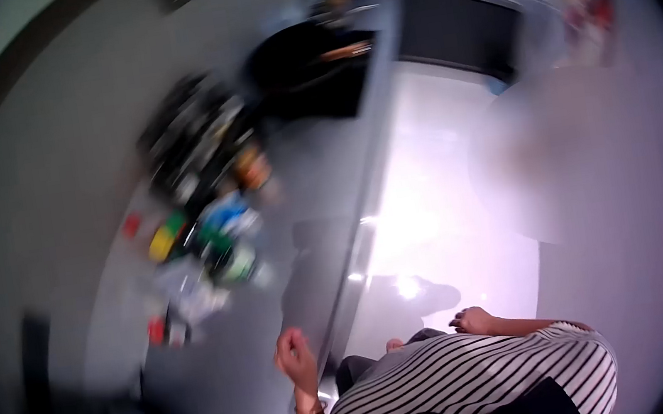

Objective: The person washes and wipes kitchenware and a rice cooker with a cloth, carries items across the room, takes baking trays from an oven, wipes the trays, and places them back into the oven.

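A person [469, 360] in a striped top stood at a gray tabletop [320, 183], the left hand [295, 358] slack and released by its edge. From where I watched, the right hand [472, 322] hung loosely, nothing showing in it, over bright floor [462, 181]. Nearest the left, a blurred green-and-white container [236, 261] sat among packets; a dark pan [291, 55] sat farther along.

Can make out a blurred black pan [287, 58] with a brown handle [349, 51], on a black cooktop [326, 104]. Can see a dark cabinet front [454, 27] beyond and, toward the wall [28, 188], 2 small red items [131, 225].
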{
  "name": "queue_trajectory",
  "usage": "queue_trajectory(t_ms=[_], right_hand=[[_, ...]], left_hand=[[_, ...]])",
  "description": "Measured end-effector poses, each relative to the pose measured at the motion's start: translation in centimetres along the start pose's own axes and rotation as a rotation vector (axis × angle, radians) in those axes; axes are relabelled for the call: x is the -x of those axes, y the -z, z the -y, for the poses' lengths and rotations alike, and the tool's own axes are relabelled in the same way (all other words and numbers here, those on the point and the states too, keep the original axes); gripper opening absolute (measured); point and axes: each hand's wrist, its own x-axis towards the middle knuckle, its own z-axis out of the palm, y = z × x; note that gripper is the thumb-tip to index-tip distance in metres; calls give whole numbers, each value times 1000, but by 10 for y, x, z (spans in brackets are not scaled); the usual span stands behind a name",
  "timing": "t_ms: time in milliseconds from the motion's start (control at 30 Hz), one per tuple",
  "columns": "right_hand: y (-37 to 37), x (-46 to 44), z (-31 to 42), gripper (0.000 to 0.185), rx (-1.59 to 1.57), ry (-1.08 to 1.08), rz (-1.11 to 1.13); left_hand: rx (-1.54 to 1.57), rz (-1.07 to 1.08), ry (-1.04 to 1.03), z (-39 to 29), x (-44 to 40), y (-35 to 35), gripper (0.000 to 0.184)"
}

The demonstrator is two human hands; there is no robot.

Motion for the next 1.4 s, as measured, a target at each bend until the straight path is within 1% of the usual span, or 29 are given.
queue_trajectory(t_ms=[33,100,133,167,233,300,367,400,433,500,567,633,700,733,767,833,900,967,1033,1100,1133,1167,1200,1233,1267,1300,1333,1367,1400], right_hand=[[-2,3,-7,28,31,-62,-48],[10,-11,-24,35,135,-72,-184],[17,-24,-39,40,141,-62,-265],[42,-26,-63,46,158,-33,-324],[65,-55,-102,49,196,-122,-333],[68,-96,-156,51,167,-357,-303],[56,-129,-224,48,-399,-821,-112],[27,-134,-267,43,-430,-908,-187],[33,-134,-284,43,-425,-932,-185],[60,-127,-332,42,-1390,-1288,-246],[57,-101,-363,36,-982,-1142,-484],[47,-74,-383,31,-851,-1289,-713],[-21,-47,-424,31,-840,-1597,-451],[-21,-39,-437,30,-919,-1703,-280],[-1,-36,-453,30,-1033,-1732,-153],[37,-36,-499,29,-1173,-1695,-26],[82,-47,-576,28,-1177,-1582,57],[142,-65,-672,27,-1120,-1433,126],[210,-89,-772,27,-883,-1166,222],[297,-136,-890,27,-427,-877,220],[346,-165,-950,27,-246,-851,170],[393,-199,-1013,27,-155,-1047,96],[429,-231,-1091,28,-170,-1092,-237],[475,-272,-1156,26,-195,-1114,-531],[552,-307,-1187,28,-416,-1105,-713],[603,-341,-1233,28,-528,-1054,-900],[650,-372,-1263,25,-315,-918,-962],[699,-396,-1276,24,-289,-779,-1011],[732,-417,-1293,24,-369,-687,-1033]], left_hand=[[42,112,-54,-4,-21,-31,9],[49,240,-68,-5,-55,-77,13],[100,226,3,-11,-74,-108,10],[114,255,-6,-28,-88,-144,10],[129,322,58,-29,-120,-206,9],[169,380,43,-19,-151,-278,8],[198,444,26,-10,-180,-350,7],[219,518,-16,-18,-196,-391,7],[252,590,-51,-25,-211,-434,7],[440,651,16,-56,-241,-520,8],[465,739,-47,-85,-275,-601,9],[482,778,-38,-124,-308,-672,9],[511,819,-48,-147,-336,-738,9],[522,822,-68,-151,-347,-770,9],[542,814,-96,-159,-361,-809,9],[496,745,-130,-146,-382,-883,9],[386,724,-94,-144,-409,-943,8],[344,700,-132,-143,-441,-1014,8],[384,680,-10,-162,-470,-1066,8],[357,634,-118,-183,-501,-1116,8],[301,651,-156,-184,-520,-1139,9],[247,655,-198,-185,-537,-1157,9],[250,652,-206,-194,-552,-1175,9],[251,605,-123,-198,-566,-1192,8],[252,561,-40,-194,-581,-1214,7],[254,560,-53,-189,-597,-1244,7],[305,521,53,-176,-610,-1271,6],[351,493,160,-163,-625,-1305,6],[371,484,132,-158,-643,-1341,7]])
